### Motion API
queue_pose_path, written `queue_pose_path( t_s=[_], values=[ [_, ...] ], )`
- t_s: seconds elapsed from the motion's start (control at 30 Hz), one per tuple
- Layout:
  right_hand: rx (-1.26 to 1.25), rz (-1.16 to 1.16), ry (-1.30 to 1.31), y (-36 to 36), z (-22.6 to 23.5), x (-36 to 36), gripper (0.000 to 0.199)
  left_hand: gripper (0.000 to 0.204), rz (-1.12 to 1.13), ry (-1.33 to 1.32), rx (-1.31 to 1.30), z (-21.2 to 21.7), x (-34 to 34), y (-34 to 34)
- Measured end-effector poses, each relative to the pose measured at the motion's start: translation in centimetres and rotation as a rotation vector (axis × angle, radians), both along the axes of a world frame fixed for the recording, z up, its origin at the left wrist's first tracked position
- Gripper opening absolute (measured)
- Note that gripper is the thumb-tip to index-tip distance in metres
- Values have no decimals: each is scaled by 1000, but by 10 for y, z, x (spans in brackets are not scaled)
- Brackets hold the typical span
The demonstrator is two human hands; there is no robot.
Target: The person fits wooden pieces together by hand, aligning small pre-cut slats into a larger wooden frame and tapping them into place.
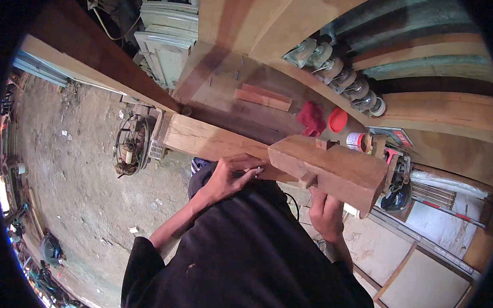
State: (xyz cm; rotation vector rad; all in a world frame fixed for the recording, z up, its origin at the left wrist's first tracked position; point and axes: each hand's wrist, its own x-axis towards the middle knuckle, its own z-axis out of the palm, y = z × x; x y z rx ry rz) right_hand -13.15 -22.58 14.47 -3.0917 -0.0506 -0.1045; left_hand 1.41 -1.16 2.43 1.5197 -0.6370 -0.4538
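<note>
A wooden mallet (334,170), with a thick blocky head, is raised at the right of my body. My right hand (325,212) is closed round its handle just below the head. My left hand (237,173) rests at the near edge of a long light-brown wooden board (208,138), thumb and fingers pinched together. A small pale thing shows at its fingertips, too small to name. The mallet head covers the right end of the board, so what lies beneath is hidden.
Beyond the board, a bench top holds reddish wood pieces (263,97), a crumpled red cloth (311,119), a red lid (337,120) and an open can (358,141). Round glassy items (344,77) line a ledge. A machine with coiled cable (133,143) stands on the floor at left.
</note>
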Motion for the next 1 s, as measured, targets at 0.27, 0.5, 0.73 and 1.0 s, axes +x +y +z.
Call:
queue_pose_path(
  t_s=[0.27,0.5,0.73,1.0],
  values=[
    [-49,94,106,4,-6,3,18,18,2,243,-46,-5,1,3],
    [148,14,196,1,-18,-15,20,18,-13,-92,-11,0,5,5],
    [35,97,166,6,-6,-9,9,14,-10,-90,32,2,4,5],
    [50,92,160,9,0,-2,12,18,4,-131,-28,0,4,3]
  ],
)
